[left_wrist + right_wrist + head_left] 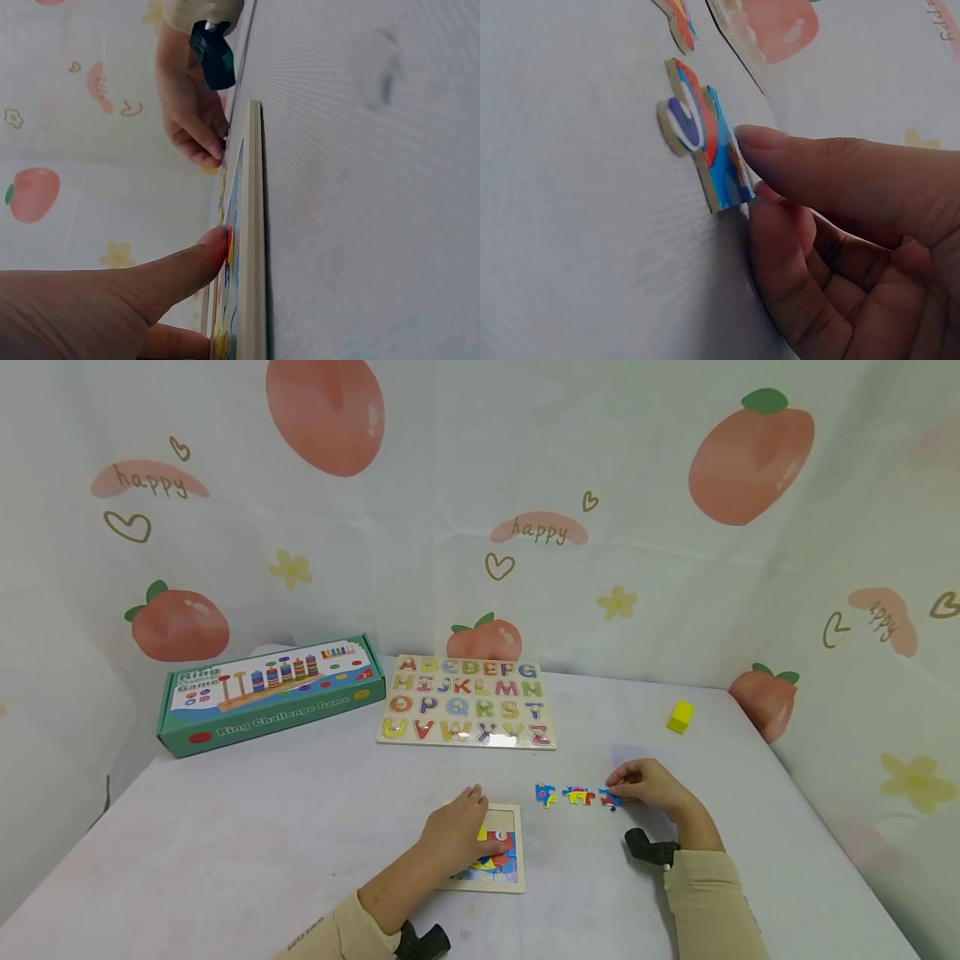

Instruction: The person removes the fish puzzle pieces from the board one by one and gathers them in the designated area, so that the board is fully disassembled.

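My left hand rests over a small wooden puzzle tray, its fingers reaching past the far left part of the frame. The left thumb presses on the colourful pieces inside the tray, and the hand covers the tray's left part. To the right of the tray, my right hand pinches a blue, red and white jigsaw piece by its edge, between thumb and index finger. Two more jigsaw pieces lie in a row left of it: a yellow and red piece and a blue and yellow piece.
Behind the hands lies a wooden alphabet board with pegged letters. A green ring game box stands at the back left, and a yellow block sits at the back right. Patterned white cloth hangs behind the table.
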A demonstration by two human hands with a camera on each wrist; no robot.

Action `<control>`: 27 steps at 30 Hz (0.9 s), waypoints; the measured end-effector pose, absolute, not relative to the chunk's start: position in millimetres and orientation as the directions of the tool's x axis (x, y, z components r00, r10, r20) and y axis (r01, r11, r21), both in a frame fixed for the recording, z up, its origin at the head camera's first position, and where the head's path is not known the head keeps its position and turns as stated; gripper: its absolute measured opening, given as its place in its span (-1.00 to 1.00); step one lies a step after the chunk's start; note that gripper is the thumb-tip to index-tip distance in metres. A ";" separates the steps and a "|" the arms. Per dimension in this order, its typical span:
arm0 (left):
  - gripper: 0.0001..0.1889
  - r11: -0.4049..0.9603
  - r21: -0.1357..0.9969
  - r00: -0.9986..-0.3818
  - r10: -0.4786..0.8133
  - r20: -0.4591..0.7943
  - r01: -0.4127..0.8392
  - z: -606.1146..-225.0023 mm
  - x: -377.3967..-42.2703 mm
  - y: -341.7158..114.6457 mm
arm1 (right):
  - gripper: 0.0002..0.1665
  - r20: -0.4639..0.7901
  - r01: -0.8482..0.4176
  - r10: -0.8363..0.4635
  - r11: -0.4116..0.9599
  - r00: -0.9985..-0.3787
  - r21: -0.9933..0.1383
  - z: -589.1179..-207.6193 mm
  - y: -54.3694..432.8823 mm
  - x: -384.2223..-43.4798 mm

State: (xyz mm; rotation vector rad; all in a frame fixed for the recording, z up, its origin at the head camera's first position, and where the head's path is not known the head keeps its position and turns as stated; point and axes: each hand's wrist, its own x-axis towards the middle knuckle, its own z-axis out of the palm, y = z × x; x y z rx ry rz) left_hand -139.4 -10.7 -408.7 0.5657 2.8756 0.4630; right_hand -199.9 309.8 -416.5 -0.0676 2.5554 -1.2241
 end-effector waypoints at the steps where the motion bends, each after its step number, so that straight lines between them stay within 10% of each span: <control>1: -0.21 0.879 0.333 -0.912 0.395 -0.109 0.341 -408.7 -139.3 -10.8 | -0.74 -0.254 0.089 -0.173 0.635 -0.952 -0.767 -416.2 309.7 -199.7; 27: -0.20 0.829 0.450 -0.879 0.445 -0.172 0.332 -404.8 -142.2 -50.6 | -0.59 -0.172 0.017 -0.172 0.658 -0.970 -0.753 -394.2 281.8 -197.2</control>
